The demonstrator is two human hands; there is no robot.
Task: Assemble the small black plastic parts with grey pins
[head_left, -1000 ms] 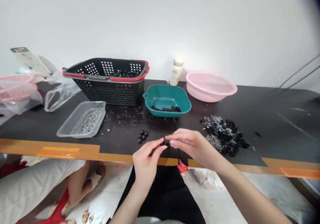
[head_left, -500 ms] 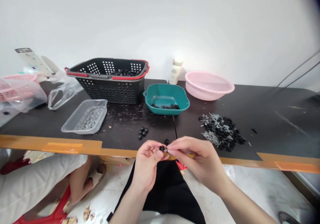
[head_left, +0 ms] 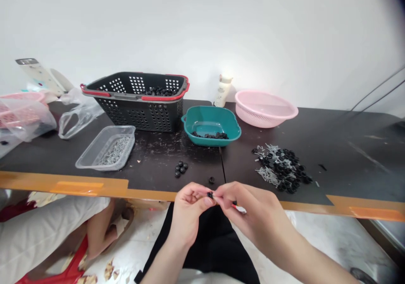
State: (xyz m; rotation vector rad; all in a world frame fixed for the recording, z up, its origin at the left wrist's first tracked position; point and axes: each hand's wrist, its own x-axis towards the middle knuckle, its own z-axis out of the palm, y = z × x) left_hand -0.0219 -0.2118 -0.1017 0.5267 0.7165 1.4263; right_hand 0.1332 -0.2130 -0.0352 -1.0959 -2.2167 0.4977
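Note:
Just in front of the table edge, my left hand [head_left: 190,210] pinches a small round black plastic part [head_left: 209,195] between thumb and fingertips. My right hand [head_left: 248,204] meets it from the right, its thumb and fingers pressed together on a thin grey pin that barely shows at the part. One loose black part [head_left: 211,179] lies on the table just beyond my fingers. Several black round caps [head_left: 180,168] sit grouped farther left. To the right spreads a pile of black parts and grey pins [head_left: 283,168].
A clear plastic tub [head_left: 82,160] of grey pins stands left, before a black basket [head_left: 136,117] holding black parts. Behind my hands are a teal basin [head_left: 211,141], a white bottle [head_left: 223,90] and a pink basket [head_left: 264,119]. A person's leg [head_left: 57,233] is at lower left.
Both hands have shifted slightly down and right, still joined at the black part. My right fingers have closed in on it, covering most of the pin. The loose part behind shows more fully.

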